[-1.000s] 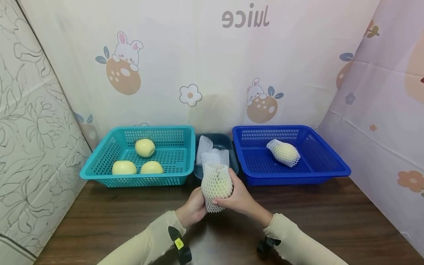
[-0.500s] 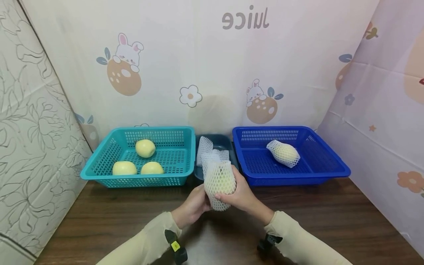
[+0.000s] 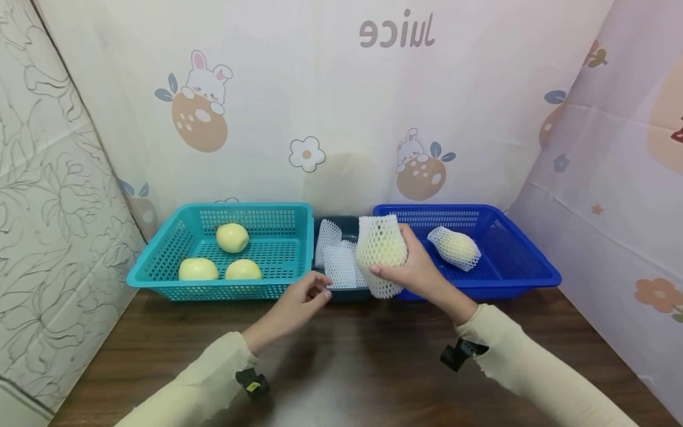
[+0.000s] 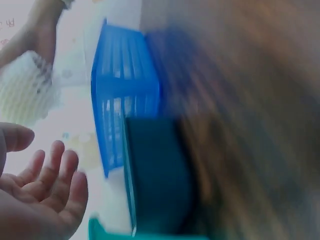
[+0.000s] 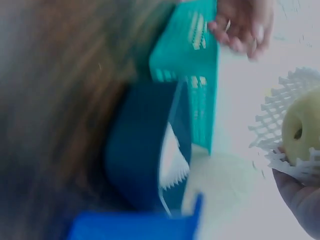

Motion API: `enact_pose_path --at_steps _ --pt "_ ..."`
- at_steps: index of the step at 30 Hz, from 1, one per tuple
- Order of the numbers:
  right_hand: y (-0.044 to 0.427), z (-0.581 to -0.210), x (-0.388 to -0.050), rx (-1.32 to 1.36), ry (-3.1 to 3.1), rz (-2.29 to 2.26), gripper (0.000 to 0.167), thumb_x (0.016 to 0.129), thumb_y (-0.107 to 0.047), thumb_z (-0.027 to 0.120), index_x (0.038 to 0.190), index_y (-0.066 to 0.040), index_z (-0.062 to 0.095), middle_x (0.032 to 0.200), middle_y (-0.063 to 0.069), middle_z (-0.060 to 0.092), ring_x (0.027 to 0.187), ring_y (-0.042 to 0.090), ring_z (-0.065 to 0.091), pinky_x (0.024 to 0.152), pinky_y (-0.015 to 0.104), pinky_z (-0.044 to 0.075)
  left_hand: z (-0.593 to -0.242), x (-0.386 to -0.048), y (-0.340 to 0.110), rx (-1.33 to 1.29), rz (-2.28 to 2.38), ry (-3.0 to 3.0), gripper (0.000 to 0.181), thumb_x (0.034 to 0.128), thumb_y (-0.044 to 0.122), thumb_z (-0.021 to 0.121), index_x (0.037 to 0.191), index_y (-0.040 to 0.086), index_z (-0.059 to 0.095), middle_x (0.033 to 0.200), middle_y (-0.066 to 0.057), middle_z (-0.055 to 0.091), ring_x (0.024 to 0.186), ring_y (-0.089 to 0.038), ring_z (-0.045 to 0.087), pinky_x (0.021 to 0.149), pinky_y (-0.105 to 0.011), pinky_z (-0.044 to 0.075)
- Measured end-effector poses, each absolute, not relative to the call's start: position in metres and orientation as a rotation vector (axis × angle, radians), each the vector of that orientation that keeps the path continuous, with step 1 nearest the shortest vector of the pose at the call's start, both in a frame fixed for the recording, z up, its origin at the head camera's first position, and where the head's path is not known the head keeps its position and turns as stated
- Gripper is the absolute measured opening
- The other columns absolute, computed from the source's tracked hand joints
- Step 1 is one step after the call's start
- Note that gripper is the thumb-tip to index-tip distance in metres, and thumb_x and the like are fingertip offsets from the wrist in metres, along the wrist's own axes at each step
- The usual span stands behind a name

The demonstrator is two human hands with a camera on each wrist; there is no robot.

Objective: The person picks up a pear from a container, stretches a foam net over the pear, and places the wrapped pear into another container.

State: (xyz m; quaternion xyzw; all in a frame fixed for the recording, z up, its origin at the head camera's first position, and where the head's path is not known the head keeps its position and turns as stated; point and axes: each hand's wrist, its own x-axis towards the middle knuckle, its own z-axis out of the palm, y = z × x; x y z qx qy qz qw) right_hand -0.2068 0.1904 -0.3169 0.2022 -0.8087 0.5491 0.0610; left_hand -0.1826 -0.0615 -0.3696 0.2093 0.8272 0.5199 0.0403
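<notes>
My right hand [image 3: 421, 273] grips a pale yellow fruit [image 3: 385, 248] in a white foam net, held up in front of the small dark tray and the blue basket. In the right wrist view the fruit [image 5: 304, 125] shows through the net's open end. My left hand [image 3: 293, 305] holds nothing, its fingers loosely bent near the small dark tray's front left corner. The left wrist view shows the left hand [image 4: 45, 195] with relaxed fingers apart from the netted fruit [image 4: 25, 90].
A teal basket [image 3: 229, 283] at the left holds three bare fruits. White foam nets [image 3: 340, 267] lie in the small dark tray [image 3: 349, 224] between the baskets. The blue basket [image 3: 480, 292] at the right holds one netted fruit [image 3: 458, 248]. A patterned curtain stands behind.
The left hand has let go of the netted fruit and moved to the left. My right hand has lifted the netted fruit up and to the right.
</notes>
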Motion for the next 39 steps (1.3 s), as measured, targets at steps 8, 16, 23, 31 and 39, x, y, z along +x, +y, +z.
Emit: enact_pose_path --at_steps 8,16,23,31,39 --pt "0.222 -0.281 -0.239 0.446 -2.675 1.366 0.079 0.077 -0.025 0.079 0.138 -0.004 0.032 0.109 0.02 0.051 0.082 0.029 0.056 0.065 0.036 0.051 -0.372 -0.21 -0.108 0.687 1.041 3.167 0.028 0.0931 0.025 0.063 0.114 0.006 0.062 0.107 -0.006 0.062 0.102 -0.022 0.054 0.087 -0.041 0.046" --pt "0.243 -0.268 -0.274 0.412 -2.858 1.068 0.091 0.076 -0.044 0.078 0.143 -0.006 0.03 0.11 0.017 0.056 0.083 0.028 0.057 0.064 0.036 0.05 -0.396 -0.217 -0.125 0.682 0.593 3.265 0.034 0.097 0.036 0.054 0.11 0.008 0.066 0.109 -0.007 0.066 0.104 -0.027 0.057 0.086 -0.047 0.042" --pt "0.255 -0.274 -0.301 0.35 -2.939 0.937 0.098 0.074 -0.05 0.077 0.145 -0.005 0.027 0.114 0.018 0.055 0.091 0.031 0.057 0.069 0.04 0.05 -0.398 -0.219 -0.125 0.81 0.381 3.288 0.027 0.1006 0.035 0.047 0.099 0.016 0.067 0.098 -0.001 0.066 0.091 -0.023 0.057 0.078 -0.043 0.042" --pt "0.262 -0.291 -0.32 0.367 -3.003 0.866 0.09 0.076 -0.043 0.078 0.138 0.003 0.032 0.116 0.022 0.052 0.094 0.034 0.056 0.073 0.043 0.051 -0.399 -0.22 -0.125 0.831 0.359 3.3 0.028 0.1006 0.035 0.046 0.103 0.017 0.067 0.099 -0.001 0.067 0.091 -0.023 0.056 0.078 -0.043 0.044" --pt "0.267 -0.309 -0.338 0.365 -3.107 0.757 0.092 0.076 -0.036 0.078 0.141 0.008 0.028 0.121 0.028 0.05 0.1 0.039 0.052 0.083 0.052 0.045 -0.4 -0.22 -0.125 0.843 0.334 3.313 0.027 0.1007 0.036 0.046 0.1 0.018 0.066 0.093 0.001 0.065 0.087 -0.022 0.055 0.075 -0.042 0.044"
